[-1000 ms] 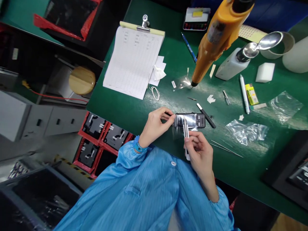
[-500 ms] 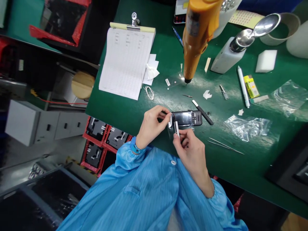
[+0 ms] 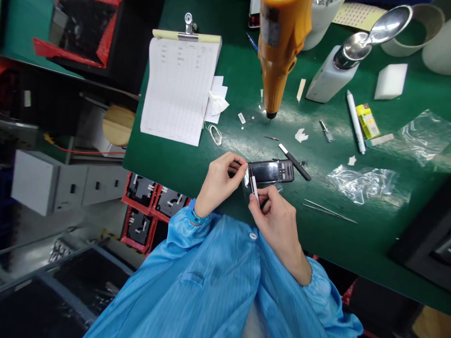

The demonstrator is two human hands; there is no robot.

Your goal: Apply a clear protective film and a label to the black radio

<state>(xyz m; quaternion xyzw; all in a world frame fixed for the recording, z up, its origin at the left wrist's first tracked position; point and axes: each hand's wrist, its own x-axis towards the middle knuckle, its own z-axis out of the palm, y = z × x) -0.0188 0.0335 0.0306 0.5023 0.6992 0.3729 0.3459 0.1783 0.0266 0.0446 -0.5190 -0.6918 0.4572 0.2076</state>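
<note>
A black handheld device with a screen and keys [image 3: 270, 172] lies on the green table in front of me. Clear film [image 3: 246, 188] sticks out past its left end. My left hand [image 3: 221, 182] is closed in a pinch on the edge of this film. In my right hand [image 3: 276, 211] is a slim white-handled tool [image 3: 254, 186], its thin dark tip at the left end of the device; I cannot make out its exact kind. A black-handled tool with a pale blade [image 3: 296, 163] rests just beyond the right end of the device.
An orange electric screwdriver [image 3: 278, 65] hangs over the table. Around it are a clipboard with paper [image 3: 179, 89], a pump bottle [image 3: 327, 77], a white pen [image 3: 355, 122], crumpled clear bags [image 3: 362, 182] and tweezers [image 3: 331, 211]. Red-edged trays [image 3: 139, 227] stand below the table's left edge.
The white-handled tool and my right hand have shifted slightly left along the film. My left hand keeps its pinch. The whole view has moved a little.
</note>
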